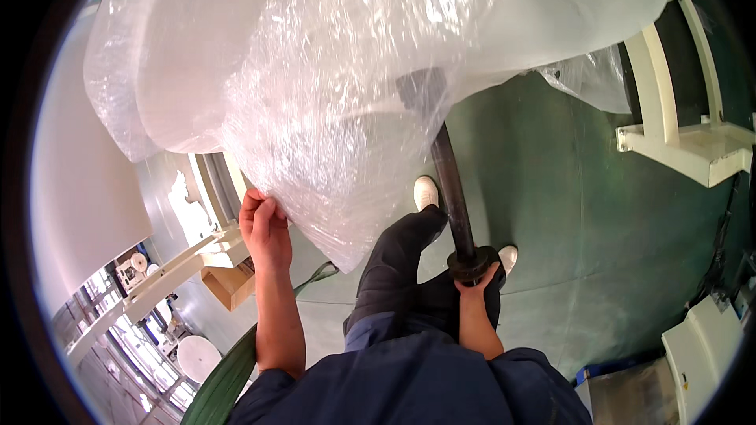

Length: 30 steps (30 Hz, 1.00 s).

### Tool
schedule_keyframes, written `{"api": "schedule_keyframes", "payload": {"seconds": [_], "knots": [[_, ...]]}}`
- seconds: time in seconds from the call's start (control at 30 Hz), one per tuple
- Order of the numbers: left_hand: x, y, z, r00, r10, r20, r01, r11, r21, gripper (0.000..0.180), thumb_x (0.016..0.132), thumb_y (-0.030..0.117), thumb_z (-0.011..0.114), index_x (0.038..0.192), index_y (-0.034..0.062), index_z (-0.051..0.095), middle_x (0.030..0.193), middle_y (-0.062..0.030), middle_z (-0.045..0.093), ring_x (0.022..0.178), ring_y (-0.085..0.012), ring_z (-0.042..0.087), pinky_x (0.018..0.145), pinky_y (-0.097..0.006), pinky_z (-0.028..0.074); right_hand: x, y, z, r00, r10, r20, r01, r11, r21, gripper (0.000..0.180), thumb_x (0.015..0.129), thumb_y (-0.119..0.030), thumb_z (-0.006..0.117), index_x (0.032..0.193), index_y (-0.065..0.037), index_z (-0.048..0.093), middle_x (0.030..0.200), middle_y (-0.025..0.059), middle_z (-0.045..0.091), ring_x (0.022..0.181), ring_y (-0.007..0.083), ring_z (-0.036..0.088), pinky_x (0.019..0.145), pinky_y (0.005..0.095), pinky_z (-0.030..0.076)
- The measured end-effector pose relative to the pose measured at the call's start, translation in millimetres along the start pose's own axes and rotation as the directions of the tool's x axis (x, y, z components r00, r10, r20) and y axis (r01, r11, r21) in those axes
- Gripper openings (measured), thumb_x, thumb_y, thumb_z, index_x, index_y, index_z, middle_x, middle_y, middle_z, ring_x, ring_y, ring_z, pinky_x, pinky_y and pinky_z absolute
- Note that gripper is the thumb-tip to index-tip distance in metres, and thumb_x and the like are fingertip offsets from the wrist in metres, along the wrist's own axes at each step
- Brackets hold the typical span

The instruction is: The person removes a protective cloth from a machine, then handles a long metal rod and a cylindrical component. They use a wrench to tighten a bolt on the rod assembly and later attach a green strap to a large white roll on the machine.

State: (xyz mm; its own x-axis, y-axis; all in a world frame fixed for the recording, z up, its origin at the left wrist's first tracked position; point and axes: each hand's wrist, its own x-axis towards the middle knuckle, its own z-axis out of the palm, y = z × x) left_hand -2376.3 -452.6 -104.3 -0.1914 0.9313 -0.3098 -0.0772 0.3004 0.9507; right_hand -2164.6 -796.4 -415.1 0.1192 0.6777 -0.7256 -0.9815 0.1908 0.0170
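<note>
A large white roll [567, 8] fills the top of the view, and crinkled clear plastic film [315, 102] hangs from it toward me. My left hand [266, 224] is at the film's left edge, thumb and fingers pinched together on it. A long dark metal bar [452, 189] slants down from the roll, its far part seen blurred through the film. My right hand [477, 282] grips the bar's near end, just below a thick round collar [469, 264]. The fingers under that end are partly hidden.
A green strap [234, 378] runs along my left side. Cream metal frames stand at the right [669, 122] and left [134, 299]. An open cardboard box [228, 286] lies on the green floor [567, 244]. A white cabinet-like piece [702, 354] is at the lower right.
</note>
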Motion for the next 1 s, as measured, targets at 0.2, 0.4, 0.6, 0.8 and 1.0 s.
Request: {"api": "schedule_keyframes", "payload": {"seconds": [0.2, 0.4, 0.6, 0.8, 1.0], "knots": [[9.7, -1.0, 1.5, 0.999, -0.026, 0.042, 0.025, 1.0, 0.018, 0.003, 0.089, 0.006, 0.053, 0.092, 0.0063, 0.054, 0.075, 0.0009, 0.054, 0.067, -0.0093, 0.049, 0.064, -0.025, 0.042, 3.3, 2.0, 11.3, 0.998, 0.023, -0.059, -0.022, 1.0, 0.016, 0.089, 0.083, -0.082, 0.035, 0.135, -0.012, 0.051, 0.126, 0.0099, 0.061, 0.103, 0.0261, 0.061, 0.089, 0.0413, 0.051], [-2.8, -15.7, 13.5, 0.996, -0.049, 0.075, 0.05, 0.999, -0.014, 0.003, 0.09, 0.009, 0.055, 0.093, 0.0077, 0.055, 0.076, -0.0007, 0.055, 0.069, -0.0107, 0.053, 0.066, -0.028, 0.047, -6.3, -20.1, 7.0, 0.716, -0.043, -0.697, -0.148, 0.966, -0.212, 0.084, 0.09, -0.073, 0.025, 0.14, -0.008, 0.043, 0.139, 0.0142, 0.049, 0.12, 0.032, 0.052, 0.103, 0.0449, 0.038], [-77.2, -52.5, -18.4, 0.975, 0.013, 0.221, -0.125, 0.856, 0.502, 0.039, 0.093, 0.013, 0.061, 0.128, -0.0001, 0.05, 0.103, -0.0082, 0.063, 0.098, -0.0149, 0.06, 0.089, -0.028, 0.047, -94.6, -64.9, -15.0, 0.829, -0.099, -0.551, -0.226, 0.841, -0.491, 0.076, 0.097, -0.064, 0.024, 0.134, -0.001, 0.043, 0.119, 0.0227, 0.061, 0.109, 0.0345, 0.059, 0.1, 0.0435, 0.043], [-202.1, -77.4, -82.3, 0.933, -0.313, 0.18, 0.232, 0.902, 0.365, 0.058, 0.097, 0.032, 0.057, 0.143, 0.0041, 0.036, 0.124, -0.0143, 0.058, 0.114, -0.0218, 0.057, 0.095, -0.035, 0.046, -144.9, -108.6, -80.1, 0.877, -0.163, -0.451, -0.328, 0.483, -0.812, 0.065, 0.096, -0.061, 0.036, 0.125, -0.004, 0.051, 0.1, 0.0156, 0.067, 0.085, 0.022, 0.065, 0.077, 0.0329, 0.052], [-271.8, -105.1, -160.3, 0.829, -0.519, 0.207, 0.28, 0.707, 0.65, 0.064, 0.097, 0.049, 0.048, 0.143, 0.0046, 0.039, 0.13, -0.017, 0.056, 0.119, -0.025, 0.055, 0.101, -0.04, 0.04, -248.0, -120.1, -147.4, 0.817, -0.213, -0.536, -0.427, 0.4, -0.811, 0.054, 0.096, -0.052, 0.044, 0.123, -0.005, 0.053, 0.099, 0.0151, 0.067, 0.088, 0.022, 0.064, 0.075, 0.0358, 0.052]]}}
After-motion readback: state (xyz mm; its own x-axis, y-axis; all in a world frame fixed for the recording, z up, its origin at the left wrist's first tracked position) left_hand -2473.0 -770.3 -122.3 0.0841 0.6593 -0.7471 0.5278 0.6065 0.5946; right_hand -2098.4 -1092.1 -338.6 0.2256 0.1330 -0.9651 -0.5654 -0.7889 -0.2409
